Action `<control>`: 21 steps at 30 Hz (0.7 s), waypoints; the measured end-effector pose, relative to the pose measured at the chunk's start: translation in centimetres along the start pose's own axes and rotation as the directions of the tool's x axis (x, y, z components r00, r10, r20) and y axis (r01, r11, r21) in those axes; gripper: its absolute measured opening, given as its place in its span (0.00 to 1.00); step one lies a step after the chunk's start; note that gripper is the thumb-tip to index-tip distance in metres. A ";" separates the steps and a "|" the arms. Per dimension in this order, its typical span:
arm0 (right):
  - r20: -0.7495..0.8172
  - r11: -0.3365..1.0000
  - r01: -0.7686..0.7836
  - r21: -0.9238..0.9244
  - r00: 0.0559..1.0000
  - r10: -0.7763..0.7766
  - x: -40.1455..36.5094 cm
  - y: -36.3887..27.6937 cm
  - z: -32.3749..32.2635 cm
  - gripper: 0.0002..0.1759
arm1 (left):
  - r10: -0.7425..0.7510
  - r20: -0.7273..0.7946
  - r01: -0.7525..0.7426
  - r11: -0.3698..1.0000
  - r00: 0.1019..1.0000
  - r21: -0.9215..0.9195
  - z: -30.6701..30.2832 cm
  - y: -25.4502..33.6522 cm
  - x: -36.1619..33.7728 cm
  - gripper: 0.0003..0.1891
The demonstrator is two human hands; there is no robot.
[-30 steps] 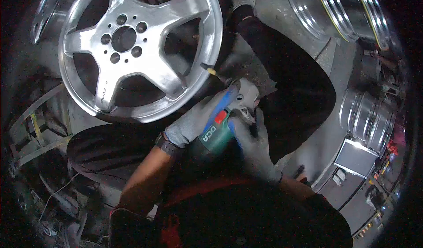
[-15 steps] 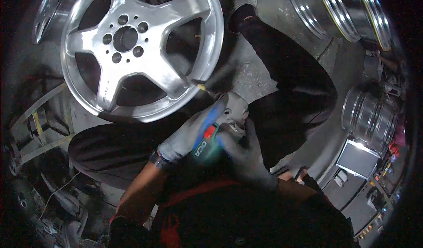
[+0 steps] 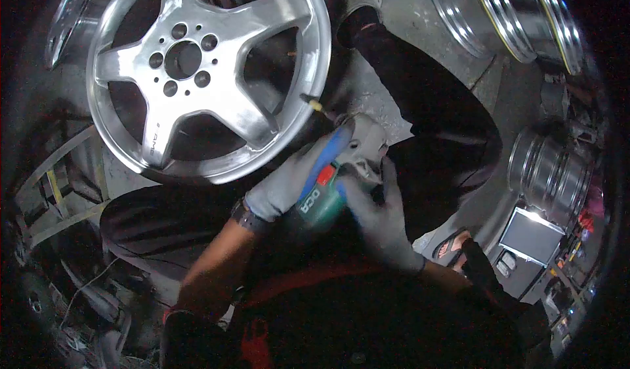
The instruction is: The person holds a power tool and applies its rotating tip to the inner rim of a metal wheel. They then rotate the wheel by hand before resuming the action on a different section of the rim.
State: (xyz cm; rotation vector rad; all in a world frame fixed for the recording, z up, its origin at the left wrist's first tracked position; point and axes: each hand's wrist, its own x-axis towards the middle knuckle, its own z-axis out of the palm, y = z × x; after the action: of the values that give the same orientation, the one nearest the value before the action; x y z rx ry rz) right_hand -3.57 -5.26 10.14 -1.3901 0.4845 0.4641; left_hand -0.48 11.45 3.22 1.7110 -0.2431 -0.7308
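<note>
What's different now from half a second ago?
The left hand and right hand moved the power tool up and rightward in the picture. More of a sandalled foot shows at lower right. Nothing was grabbed or let go; the silver wheel stayed about the same.

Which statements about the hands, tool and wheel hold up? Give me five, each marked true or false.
1. The left hand grips the tool. True.
2. The right hand is bare. False: the right hand is gloved.
3. The wheel is five-spoked. True.
4. The tip of the tool is at the wheel's centre hole. False: in this view the tip appears by the rim.
5. A watch is on the left arm. True.
</note>
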 end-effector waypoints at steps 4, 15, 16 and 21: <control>0.044 0.998 -0.035 0.044 0.998 0.033 -1.1 1.3 0.0 0.33 | 0.161 -0.072 -0.172 0.969 0.984 -0.178 1.5 -2.5 -1.6 0.28; 0.007 0.999 0.032 -0.023 0.999 -0.032 -0.3 0.1 0.2 0.32 | 0.440 -0.156 -0.440 0.897 0.884 0.035 1.3 -3.4 0.2 0.29; 0.015 1.000 0.026 0.001 1.000 -0.026 -0.6 0.4 0.4 0.32 | 0.387 -0.153 -0.394 0.919 0.909 -0.014 1.4 -3.3 -0.4 0.29; 0.036 0.997 -0.061 0.048 0.998 0.059 -2.1 1.6 1.3 0.34 | 0.167 -0.090 -0.176 0.978 0.982 -0.110 2.2 -4.8 -3.4 0.28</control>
State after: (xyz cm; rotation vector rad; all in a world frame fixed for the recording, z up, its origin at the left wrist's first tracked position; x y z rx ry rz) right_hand -6.13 -3.83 10.26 -1.3212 0.5072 0.5215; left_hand -5.50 12.80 -0.33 1.5814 -0.2828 -0.5374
